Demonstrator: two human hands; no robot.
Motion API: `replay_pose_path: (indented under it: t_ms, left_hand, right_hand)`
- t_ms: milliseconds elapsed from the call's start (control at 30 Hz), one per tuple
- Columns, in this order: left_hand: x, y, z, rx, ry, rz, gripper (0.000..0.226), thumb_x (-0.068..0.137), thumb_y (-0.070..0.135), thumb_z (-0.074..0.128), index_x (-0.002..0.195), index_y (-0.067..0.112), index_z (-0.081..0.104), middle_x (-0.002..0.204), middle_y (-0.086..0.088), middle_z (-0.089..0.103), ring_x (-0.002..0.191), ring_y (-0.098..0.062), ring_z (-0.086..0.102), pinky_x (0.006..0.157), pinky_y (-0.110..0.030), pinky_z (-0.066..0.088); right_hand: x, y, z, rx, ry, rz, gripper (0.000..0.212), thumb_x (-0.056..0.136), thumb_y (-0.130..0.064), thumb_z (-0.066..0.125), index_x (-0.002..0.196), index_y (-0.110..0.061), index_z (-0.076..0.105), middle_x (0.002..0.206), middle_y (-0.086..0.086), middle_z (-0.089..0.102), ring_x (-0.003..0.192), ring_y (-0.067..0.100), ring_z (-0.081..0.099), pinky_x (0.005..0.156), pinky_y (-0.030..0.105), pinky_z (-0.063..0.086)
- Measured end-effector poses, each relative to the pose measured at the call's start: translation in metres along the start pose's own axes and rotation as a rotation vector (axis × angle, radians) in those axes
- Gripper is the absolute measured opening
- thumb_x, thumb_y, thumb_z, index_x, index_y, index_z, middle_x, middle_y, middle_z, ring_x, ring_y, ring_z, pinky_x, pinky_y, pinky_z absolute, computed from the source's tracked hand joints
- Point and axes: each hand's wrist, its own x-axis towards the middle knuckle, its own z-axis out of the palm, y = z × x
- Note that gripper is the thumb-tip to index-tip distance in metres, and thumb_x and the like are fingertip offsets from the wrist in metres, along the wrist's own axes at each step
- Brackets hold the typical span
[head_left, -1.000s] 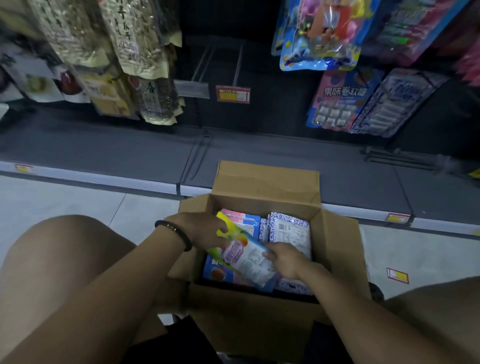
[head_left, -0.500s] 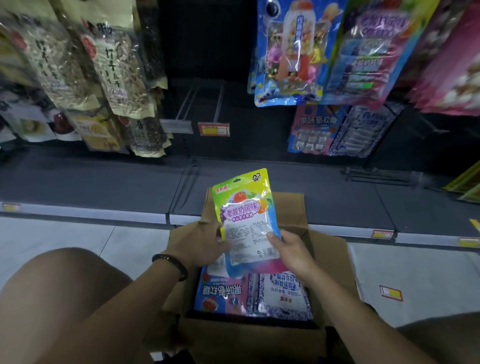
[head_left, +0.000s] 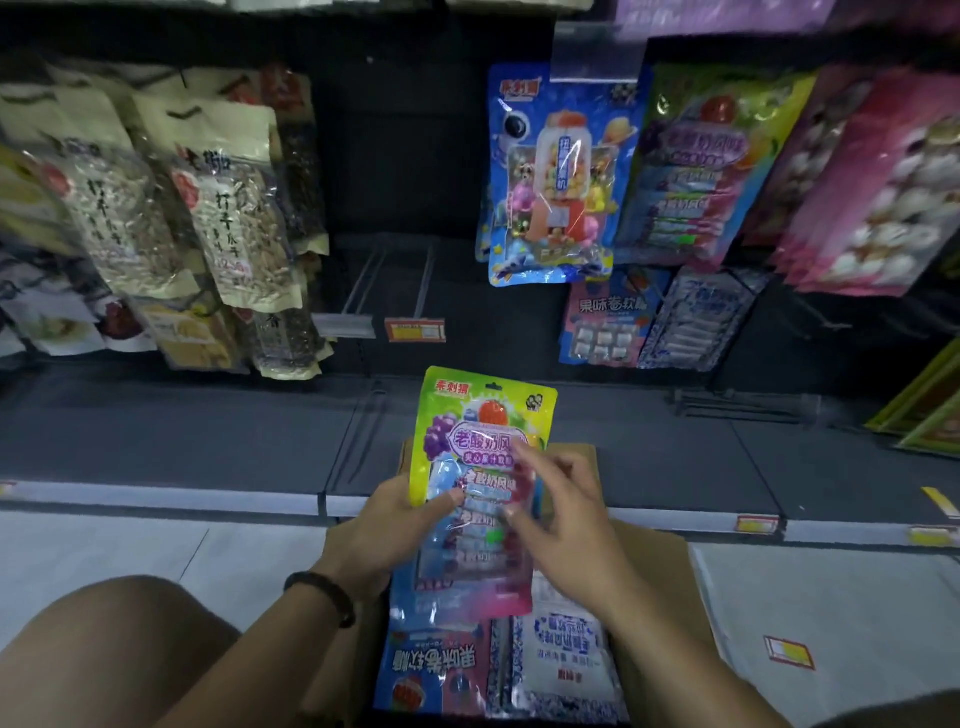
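**A:** What is being held?

**B:** A sweet bag (head_left: 485, 415), upright, with its front to the head camera. The top is lime-yellow, with a small red logo in the left corner, a hang hole in the middle and a small black-and-white mark at the right. Below that come purple grapes, a red-orange fruit and a purple banner with white characters. The lower half is clear film, blue fading to pink, and rows of wrapped sweets show through it.

**A:** Where is it?

**B:** Above the far end of an open box (head_left: 665, 582), in front of the bottom shelf (head_left: 208, 441).

**A:** And the hands?

**B:** The left hand (head_left: 379, 530) grips the bag's left edge, thumb across the front. A dark bracelet (head_left: 324, 595) sits on that wrist. The right hand (head_left: 566, 519) lies over the right side of the front, fingers spread and loose, not curled round anything. It is blurred, so I cannot tell whether the tips touch the film.

**A:** What is in the box?

**B:** Flat packs. A blue pack (head_left: 431, 670) lies at the left, and a white pack (head_left: 563, 660) with a blue pattern lies just beside it at the right. Both have their print upside down to the camera. The bag's bottom edge overlaps them in this view.

**A:** And behind?

**B:** Two metal hooks (head_left: 395, 275) with a red tag (head_left: 415, 330) at their ends, straight above the bag. Seed bags (head_left: 234, 208) hang at the left. At the right, a hung bag (head_left: 696, 156) with the same lime top and purple banner hangs among other sweets.
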Motion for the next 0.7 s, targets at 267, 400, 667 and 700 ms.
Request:
replay_pose_path:
  t_ms: [267, 400, 667, 700]
  left_hand:
    - [-0.008, 0.02, 0.007, -0.122, -0.062, 0.088, 0.033, 0.106, 0.013, 0.061, 0.139, 0.013, 0.061, 0.136, -0.007, 0.072, 0.128, -0.029, 0.068, 0.113, -0.058, 0.048]
    - [0.002, 0.049, 0.009, -0.023, -0.015, 0.205, 0.04, 0.105, 0.017, 0.064, 0.143, 0.026, 0.056, 0.138, 0.003, 0.071, 0.129, -0.019, 0.067, 0.114, -0.051, 0.048]
    - [0.049, 0.143, 0.054, 0.018, 0.034, 0.375, 0.044, 0.105, 0.017, 0.064, 0.13, 0.032, 0.031, 0.138, 0.0, 0.062, 0.122, -0.017, 0.069, 0.103, -0.051, 0.058]
    - [0.054, 0.154, 0.063, 0.017, 0.051, 0.417, 0.05, 0.105, 0.014, 0.064, 0.132, 0.032, 0.027, 0.136, 0.002, 0.061, 0.121, -0.015, 0.069, 0.102, -0.05, 0.06]
  right_hand:
    - [0.01, -0.008, -0.029, 0.078, 0.097, -0.039, 0.079, 0.096, -0.033, 0.076, 0.15, -0.07, 0.032, 0.138, -0.024, 0.045, 0.136, -0.001, 0.045, 0.117, 0.031, 0.038]
    - [0.025, -0.023, -0.054, 0.136, 0.126, -0.081, 0.076, 0.096, -0.024, 0.078, 0.146, -0.067, 0.041, 0.139, -0.03, 0.048, 0.13, -0.023, 0.039, 0.112, 0.02, 0.033]
    - [0.067, -0.052, -0.147, 0.083, 0.284, -0.214, 0.083, 0.092, -0.022, 0.081, 0.15, -0.064, 0.038, 0.151, -0.026, 0.044, 0.137, -0.021, 0.033, 0.116, 0.026, 0.031]
    - [0.071, -0.053, -0.157, 0.088, 0.31, -0.222, 0.083, 0.092, -0.023, 0.081, 0.151, -0.063, 0.038, 0.152, -0.025, 0.044, 0.133, -0.026, 0.032, 0.113, 0.022, 0.031]
